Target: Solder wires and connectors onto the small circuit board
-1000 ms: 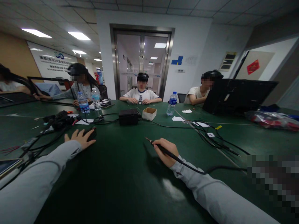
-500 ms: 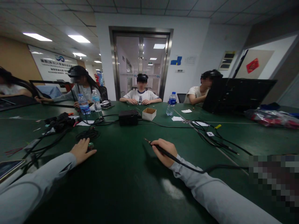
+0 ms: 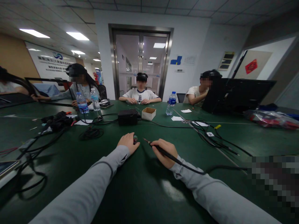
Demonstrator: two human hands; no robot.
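My right hand [image 3: 164, 150] rests on the green table [image 3: 140, 186] and grips a thin black corded tool like a soldering iron [image 3: 156, 146], its tip pointing left. My left hand [image 3: 127, 142] lies just left of that tip, fingers closed over a small part [image 3: 135, 138] with a green and red bit showing. The tool's cable [image 3: 210, 169] trails off to the right along my sleeve.
A black box [image 3: 127, 117] and a small cardboard box [image 3: 149, 113] stand beyond my hands. A coiled cable [image 3: 91, 133] lies to the left, tangled wires [image 3: 210, 138] to the right. Water bottles [image 3: 171, 103] and three seated people are at the far side. A laptop [image 3: 235, 95] sits right.
My left hand has slid from the far left across the table to just beside the tool tip, bringing the small part with it. My right hand has stayed put.
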